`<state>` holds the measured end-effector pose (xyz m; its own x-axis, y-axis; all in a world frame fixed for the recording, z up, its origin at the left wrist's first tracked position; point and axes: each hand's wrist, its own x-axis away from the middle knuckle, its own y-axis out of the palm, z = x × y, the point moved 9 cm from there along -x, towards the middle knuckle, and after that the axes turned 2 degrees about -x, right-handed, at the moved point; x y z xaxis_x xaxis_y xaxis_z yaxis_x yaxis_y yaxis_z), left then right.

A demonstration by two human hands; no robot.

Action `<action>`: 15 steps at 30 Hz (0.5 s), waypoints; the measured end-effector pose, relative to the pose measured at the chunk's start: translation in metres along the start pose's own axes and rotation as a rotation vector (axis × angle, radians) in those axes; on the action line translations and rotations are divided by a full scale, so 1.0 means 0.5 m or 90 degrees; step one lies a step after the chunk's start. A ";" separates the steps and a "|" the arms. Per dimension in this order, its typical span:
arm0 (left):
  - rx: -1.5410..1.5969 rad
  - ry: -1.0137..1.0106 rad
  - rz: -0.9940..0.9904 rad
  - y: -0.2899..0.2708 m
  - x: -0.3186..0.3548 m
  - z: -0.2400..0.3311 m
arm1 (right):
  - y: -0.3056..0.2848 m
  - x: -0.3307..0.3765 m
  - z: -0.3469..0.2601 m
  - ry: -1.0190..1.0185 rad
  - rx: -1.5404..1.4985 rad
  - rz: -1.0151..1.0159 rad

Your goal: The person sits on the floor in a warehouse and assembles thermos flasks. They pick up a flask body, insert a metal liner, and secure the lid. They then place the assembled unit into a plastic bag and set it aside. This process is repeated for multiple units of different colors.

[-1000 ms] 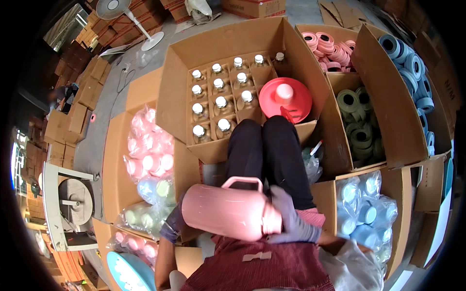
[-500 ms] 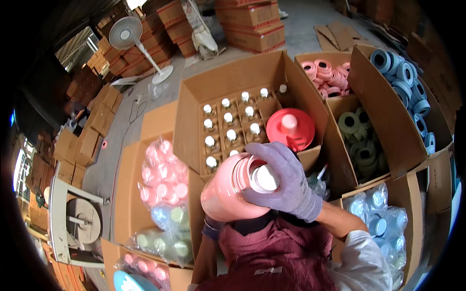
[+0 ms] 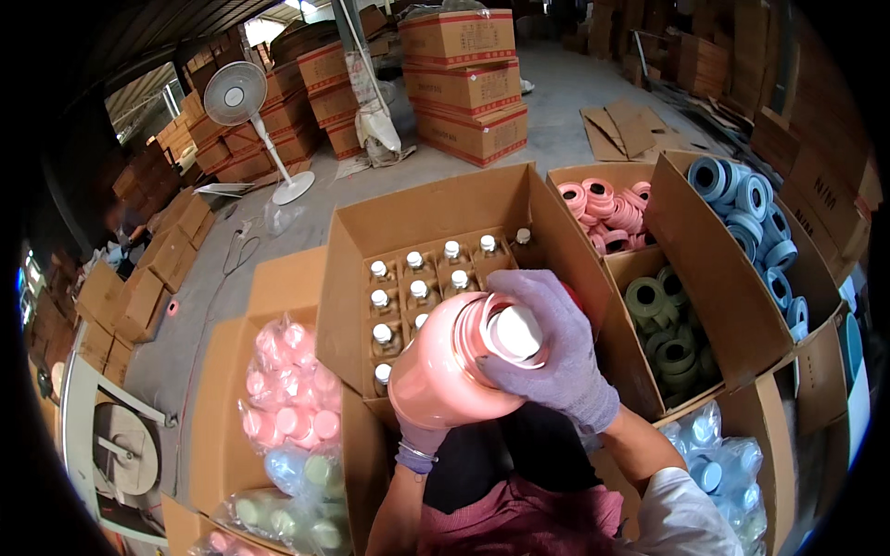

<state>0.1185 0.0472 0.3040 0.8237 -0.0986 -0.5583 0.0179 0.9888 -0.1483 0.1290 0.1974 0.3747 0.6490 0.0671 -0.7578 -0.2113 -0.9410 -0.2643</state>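
Note:
In front of me a glossy pink bottle (image 3: 434,366) is tilted, its mouth toward the upper right. A white cap (image 3: 516,334) shows inside the pink rim. My right hand (image 3: 561,343), in a lavender glove, is closed around the rim at the mouth. My left hand (image 3: 422,437), also gloved, holds the bottle from below; its fingers are hidden behind the body. Just beyond is an open carton (image 3: 408,215) with cardboard dividers, where several white-capped clear bottles (image 3: 418,289) stand upright. My right hand hides most of a red piece in it.
Boxes at the right hold pink collars (image 3: 612,206), dark green collars (image 3: 675,357) and blue collars (image 3: 746,208). Bagged pink cups (image 3: 295,422) fill a left box, with bagged blue parts (image 3: 709,477) at lower right. A standing fan (image 3: 236,95) and stacked cartons (image 3: 468,88) are farther back.
The view has tilted up, so the cartons sit lower in it. My left hand now shows beneath the bottle. The red disc has gone mostly behind my right hand, which keeps its grip.

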 end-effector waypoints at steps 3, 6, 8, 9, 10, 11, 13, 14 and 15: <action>0.096 -0.063 0.015 -0.014 0.001 -0.068 | 0.013 -0.014 -0.001 -0.040 0.019 -0.033; 0.150 -0.097 0.011 -0.013 0.001 -0.105 | 0.031 -0.033 0.024 -0.018 0.031 -0.042; 0.175 -0.122 0.005 -0.010 0.019 -0.119 | 0.039 -0.045 0.041 0.029 0.040 -0.018; 0.190 -0.133 0.004 -0.012 0.023 -0.127 | 0.050 -0.050 0.048 0.045 0.040 -0.016; 0.202 -0.145 0.002 -0.015 0.032 -0.136 | 0.060 -0.055 0.055 0.061 0.040 -0.014; 0.210 -0.161 -0.001 -0.017 0.041 -0.141 | 0.069 -0.056 0.053 0.064 0.028 -0.016; 0.216 -0.182 -0.003 -0.024 0.049 -0.155 | 0.085 -0.061 0.052 0.013 -0.005 -0.070; 0.216 -0.193 0.001 -0.033 0.052 -0.158 | 0.092 -0.062 0.052 -0.013 -0.024 -0.097; 0.228 -0.198 -0.010 -0.026 0.050 -0.159 | 0.084 -0.060 0.053 -0.012 -0.026 -0.109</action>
<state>0.0938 0.0230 0.2270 0.9515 -0.1298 -0.2790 0.1811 0.9692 0.1666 0.0811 0.1646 0.3705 0.6595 0.2329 -0.7147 -0.0691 -0.9279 -0.3662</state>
